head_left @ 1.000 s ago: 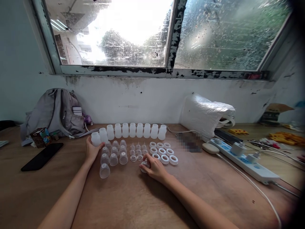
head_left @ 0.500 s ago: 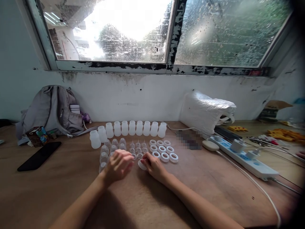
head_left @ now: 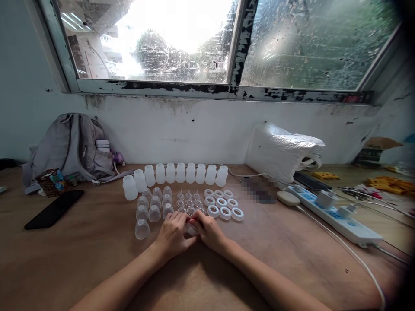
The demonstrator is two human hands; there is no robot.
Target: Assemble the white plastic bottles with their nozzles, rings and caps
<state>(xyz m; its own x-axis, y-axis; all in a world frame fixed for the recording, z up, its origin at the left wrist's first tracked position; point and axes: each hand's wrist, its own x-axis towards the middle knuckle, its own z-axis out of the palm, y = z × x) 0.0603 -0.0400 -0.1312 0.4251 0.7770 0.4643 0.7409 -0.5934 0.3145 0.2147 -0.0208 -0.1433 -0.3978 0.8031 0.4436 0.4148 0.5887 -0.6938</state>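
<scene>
My left hand (head_left: 174, 230) and my right hand (head_left: 209, 229) meet at the near edge of the laid-out bottle parts. Between them they grip a pale bottle collar ring (head_left: 190, 231), mostly covered by the fingers. Just beyond the fingertips stand clear bottle nipples (head_left: 188, 196) in rows, the nearest partly hidden. Left of these are several translucent domed caps (head_left: 154, 212), with one cap (head_left: 142, 229) nearest me. More white collar rings (head_left: 225, 213) lie in rows to the right. Several frosted baby bottles (head_left: 170, 173) line up at the back.
On the left are a grey backpack (head_left: 74, 149), a small carton (head_left: 52, 181) and a black phone (head_left: 55, 210). A white plastic bag (head_left: 282, 151) stands at the back right. A power strip (head_left: 337, 218) with plugs and cables (head_left: 350, 255) runs along the right.
My left hand has come down and right from above the caps to meet my right hand at the collar ring. The nearer caps are uncovered now.
</scene>
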